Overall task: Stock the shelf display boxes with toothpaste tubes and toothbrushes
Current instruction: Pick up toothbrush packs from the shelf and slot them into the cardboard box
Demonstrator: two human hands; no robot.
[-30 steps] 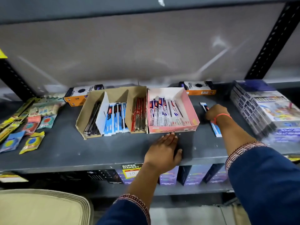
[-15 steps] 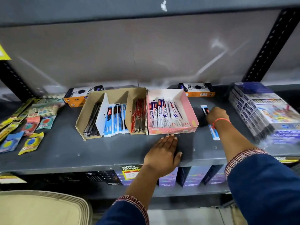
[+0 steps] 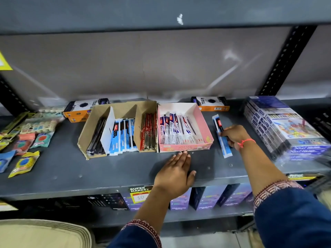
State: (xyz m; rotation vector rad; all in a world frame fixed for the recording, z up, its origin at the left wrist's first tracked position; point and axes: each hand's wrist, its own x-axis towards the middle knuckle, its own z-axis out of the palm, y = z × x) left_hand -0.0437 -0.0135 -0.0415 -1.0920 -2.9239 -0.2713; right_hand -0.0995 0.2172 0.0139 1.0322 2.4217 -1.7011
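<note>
A pink display box point(image 3: 203, 122) on the grey shelf point(image 3: 75, 172) holds several white, red and blue packs. Left of it stands a brown cardboard box point(image 3: 118, 110) with dividers, holding dark packs, blue packs point(image 3: 122, 138) and red packs point(image 3: 148, 133). To the right of the pink box lies a long blue pack point(image 3: 224, 149). My right hand point(image 3: 232, 136) has its fingers curled around that pack's middle. My left hand point(image 3: 176, 173) lies flat on the shelf, its fingertips touching the pink box's front.
A wrapped stack of colour-set boxes point(image 3: 284, 126) fills the right end. Two orange and white boxes point(image 3: 210, 103) sit at the back. Small sachets point(image 3: 23, 161) lie scattered on the left. Purple boxes point(image 3: 207, 197) stand on the shelf below. A beige woven thing point(image 3: 41, 233) sits at bottom left.
My right hand has slid nearer along the blue pack and closed its fingers on it. My left hand has stayed flat in front of the pink box.
</note>
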